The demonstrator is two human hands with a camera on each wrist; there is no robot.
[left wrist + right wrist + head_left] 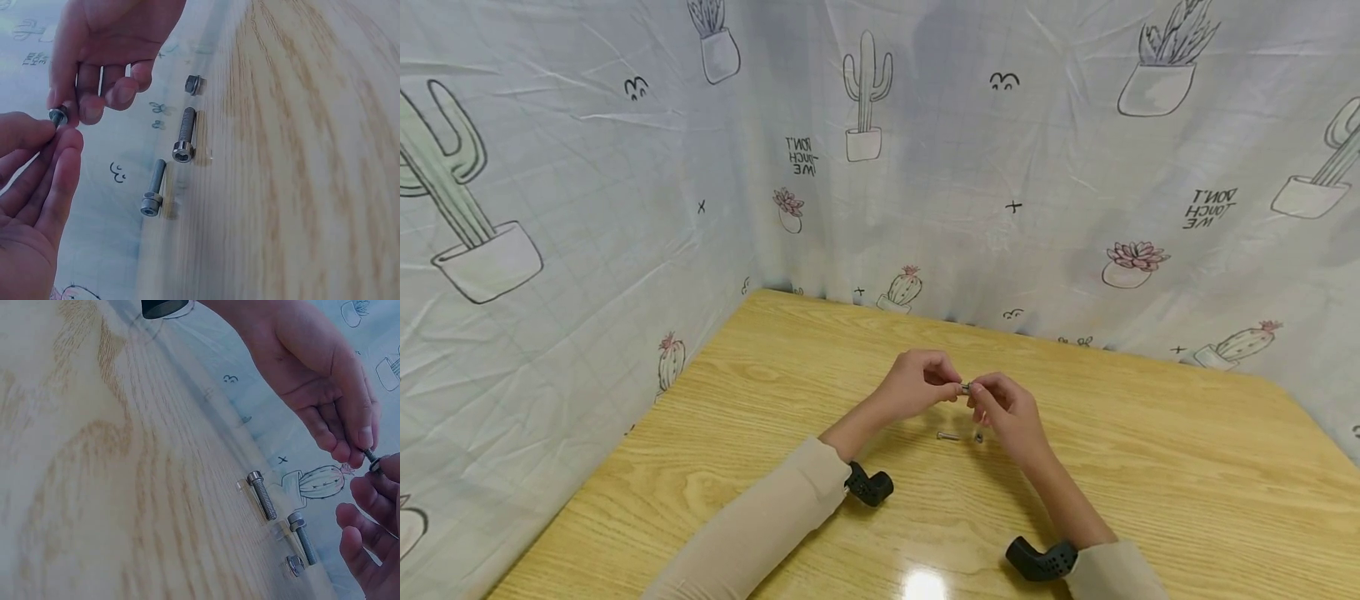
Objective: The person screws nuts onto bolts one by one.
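My left hand (917,387) pinches one end of a small metal bolt (369,454) between thumb and fingers. Thumb and fingertips of my right hand (1009,410) pinch a flanged nut (58,115) around the bolt's other end. Both hands meet above the table, and fingertips cover much of these two parts. Below them lie a bare socket-head bolt (185,134) and a loose flanged nut (193,84). Another bolt (153,190) lies close by with a nut seated near its head; I cannot make it out in the head view.
The wooden table (760,400) carries these parts. A cactus-print curtain (947,192) hangs along its far and left sides. Black camera mounts (868,485) sit on both wrists, beside beige sleeves.
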